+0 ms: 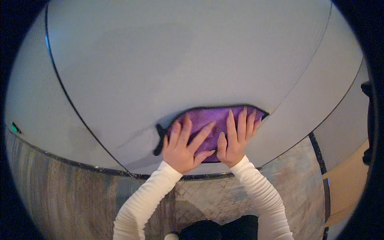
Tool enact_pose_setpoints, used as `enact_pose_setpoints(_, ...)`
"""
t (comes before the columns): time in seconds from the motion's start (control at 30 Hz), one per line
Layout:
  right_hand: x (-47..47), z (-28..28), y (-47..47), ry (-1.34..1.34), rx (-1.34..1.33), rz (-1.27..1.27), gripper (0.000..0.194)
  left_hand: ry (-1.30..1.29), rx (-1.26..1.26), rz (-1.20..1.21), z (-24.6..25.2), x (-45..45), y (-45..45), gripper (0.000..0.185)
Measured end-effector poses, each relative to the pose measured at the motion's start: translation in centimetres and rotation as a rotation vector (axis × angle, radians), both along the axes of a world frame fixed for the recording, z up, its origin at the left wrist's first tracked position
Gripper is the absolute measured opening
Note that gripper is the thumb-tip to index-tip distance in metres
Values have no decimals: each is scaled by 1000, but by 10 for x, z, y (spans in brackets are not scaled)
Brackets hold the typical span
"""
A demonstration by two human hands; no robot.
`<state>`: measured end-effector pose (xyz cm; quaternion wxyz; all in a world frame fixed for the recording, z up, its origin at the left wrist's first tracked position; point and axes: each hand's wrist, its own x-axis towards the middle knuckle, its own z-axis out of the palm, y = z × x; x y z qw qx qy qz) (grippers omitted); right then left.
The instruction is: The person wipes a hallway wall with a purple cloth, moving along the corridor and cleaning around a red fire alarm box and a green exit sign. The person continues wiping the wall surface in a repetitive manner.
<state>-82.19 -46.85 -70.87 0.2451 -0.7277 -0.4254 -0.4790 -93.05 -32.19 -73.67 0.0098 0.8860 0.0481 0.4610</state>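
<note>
A purple cloth item with black edging lies on a pale grey panelled surface, close to its dark lower edge. My left hand rests on the left part of the cloth, palm down with fingers spread. On the right part lies my right hand, also flat with its fingers apart. Creases run through the cloth between the hands. A black strap or tie sticks out from its left end, beside my left hand. Neither hand grips the cloth; the part beneath the palms is hidden.
Dark seams divide the grey surface. Beyond its black edge strip lies a streaked, patterned floor. A small green item is at the far left. Dark objects stand at the right rim, above a tan surface.
</note>
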Motion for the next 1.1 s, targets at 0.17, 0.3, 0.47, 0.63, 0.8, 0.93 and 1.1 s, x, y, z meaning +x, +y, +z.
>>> enact_pose_setpoints(0.17, -9, -113, -46, 62, -652, 105, 43, 724, -125, -187, -122, -20, -2, 46)
enact_pose_setpoints(0.3, -47, -120, -13, 214, -714, 135, 47, 572, -10, 0, -169, -59, 39, 43)
enact_pose_setpoints(0.47, -85, -39, 107, 139, -409, 276, 54, 184, 66, 411, -99, -76, 129, 63)
enact_pose_setpoints(0.63, -107, -88, 156, 80, -408, 429, 52, 102, 51, 338, -153, -108, 160, 60)
enact_pose_setpoints(0.8, -107, -221, 136, 436, -734, 560, 56, 585, -161, 427, -278, -146, 105, 57)
enact_pose_setpoints(0.93, -78, -289, 99, 402, -864, 479, 57, 582, -424, 308, -324, -126, 37, 68)
enact_pose_setpoints(1.1, -30, -282, -4, 223, -982, 438, 55, 526, -557, 36, -294, -104, -59, 72)
